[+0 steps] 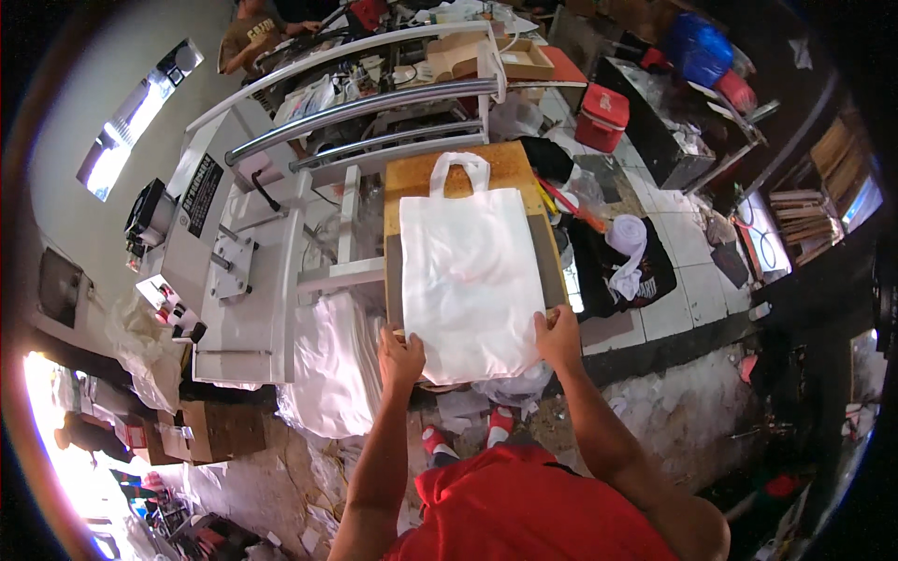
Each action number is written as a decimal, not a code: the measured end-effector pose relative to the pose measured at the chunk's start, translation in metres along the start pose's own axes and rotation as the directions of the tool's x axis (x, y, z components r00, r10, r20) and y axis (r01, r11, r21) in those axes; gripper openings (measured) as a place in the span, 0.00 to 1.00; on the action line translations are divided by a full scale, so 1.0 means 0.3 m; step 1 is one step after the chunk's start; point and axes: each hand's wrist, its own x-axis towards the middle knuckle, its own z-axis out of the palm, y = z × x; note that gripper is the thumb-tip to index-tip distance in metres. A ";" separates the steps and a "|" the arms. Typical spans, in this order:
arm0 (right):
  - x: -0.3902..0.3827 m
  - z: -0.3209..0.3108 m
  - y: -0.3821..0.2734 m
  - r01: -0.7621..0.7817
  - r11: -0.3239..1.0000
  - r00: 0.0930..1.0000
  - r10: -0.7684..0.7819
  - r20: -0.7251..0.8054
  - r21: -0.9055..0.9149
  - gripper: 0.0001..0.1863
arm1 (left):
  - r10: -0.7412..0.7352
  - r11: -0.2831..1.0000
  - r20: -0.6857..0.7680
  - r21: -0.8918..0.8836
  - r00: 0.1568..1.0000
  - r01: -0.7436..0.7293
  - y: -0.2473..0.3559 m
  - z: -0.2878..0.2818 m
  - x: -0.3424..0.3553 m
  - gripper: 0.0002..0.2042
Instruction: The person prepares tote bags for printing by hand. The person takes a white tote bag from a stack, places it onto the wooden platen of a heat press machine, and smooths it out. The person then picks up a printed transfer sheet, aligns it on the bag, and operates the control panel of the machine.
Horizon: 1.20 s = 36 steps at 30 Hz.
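Note:
A white cloth tote bag (472,280) lies flat in front of me on a flat platform (510,161), whose far end is a bare orange-brown board. Its two handles loop over that board, away from me. At the bag's near left edge, my left hand (400,358) is closed with its fingertips gripping the side. My right hand (557,338) likewise pinches the near right edge. The cloth between them looks mostly smooth, with slight wrinkles toward the near hem. What my fingertips press underneath the bag is hidden.
A large grey press machine (248,252) with metal rails stands to the left. Beside my left forearm hangs a plastic-wrapped stack of white material (332,365). A white roll (629,236) rests on black cloth to the right, and a red cooler box (601,117) stands farther back. Another person (253,42) is at the far left.

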 end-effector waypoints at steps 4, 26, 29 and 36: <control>-0.017 -0.006 0.010 -0.056 0.998 0.995 0.058 0.076 -0.035 0.18 | -0.099 0.992 0.064 -0.076 0.993 0.104 0.020 -0.007 -0.003 0.18; -0.055 -0.026 0.078 -0.142 0.979 0.987 0.129 0.099 0.144 0.18 | -0.073 0.973 0.100 -0.213 0.992 0.092 -0.012 -0.049 -0.021 0.15; -0.068 -0.029 0.050 -0.090 0.981 0.995 0.080 0.062 0.174 0.19 | 0.029 0.976 0.055 -0.215 0.998 -0.017 -0.025 -0.039 -0.006 0.16; -0.089 0.014 0.169 -0.139 0.968 0.980 0.165 -0.110 0.211 0.15 | -0.034 0.937 0.138 -0.341 0.990 0.080 -0.091 -0.068 -0.015 0.16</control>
